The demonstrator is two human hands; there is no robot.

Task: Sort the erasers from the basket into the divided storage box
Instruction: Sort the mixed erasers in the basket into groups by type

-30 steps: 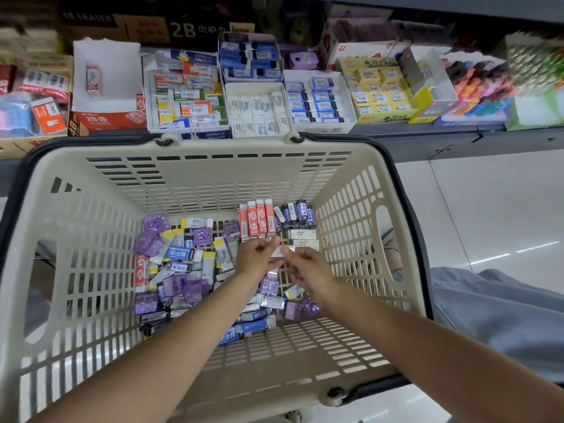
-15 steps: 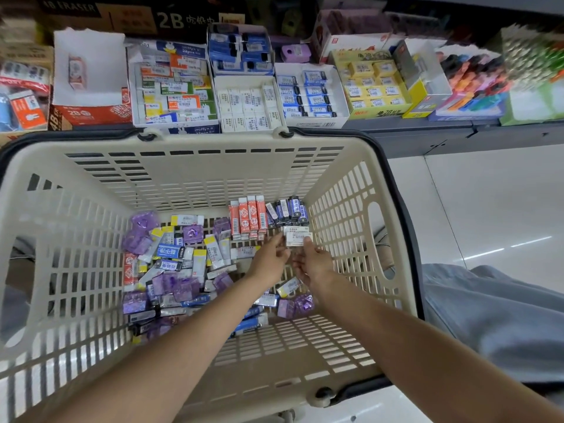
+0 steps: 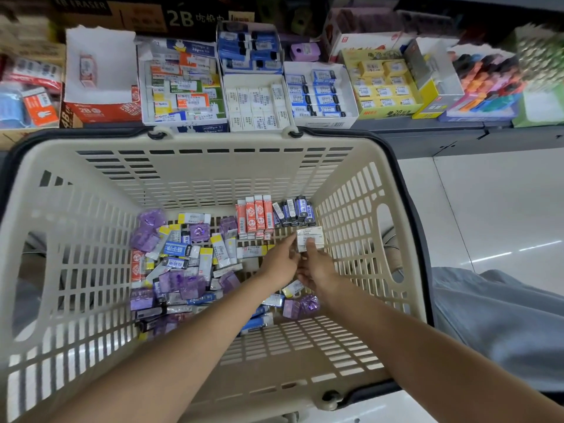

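A cream plastic basket [image 3: 213,166] fills the view, with several wrapped erasers piled on its floor: purple, blue, yellow-ended and white ones [image 3: 183,257]. Orange erasers [image 3: 254,216] and dark blue erasers [image 3: 293,210] stand in neat rows at the far side. Both hands are inside the basket. My left hand [image 3: 279,262] and my right hand [image 3: 317,267] together pinch a small stack of white erasers [image 3: 309,238] just in front of the dark blue row. The white divided box [image 3: 258,102] with white erasers sits on the shelf beyond the basket.
The shelf behind holds more open boxes: mixed erasers [image 3: 180,83], blue erasers [image 3: 317,93], yellow erasers [image 3: 381,83] and coloured items [image 3: 485,83] at the right. A grey-trousered leg [image 3: 500,319] is at the right over the pale floor.
Both hands have lifted the white erasers from the basket floor and carried them a little farther back and to the right, squaring them into a stack.
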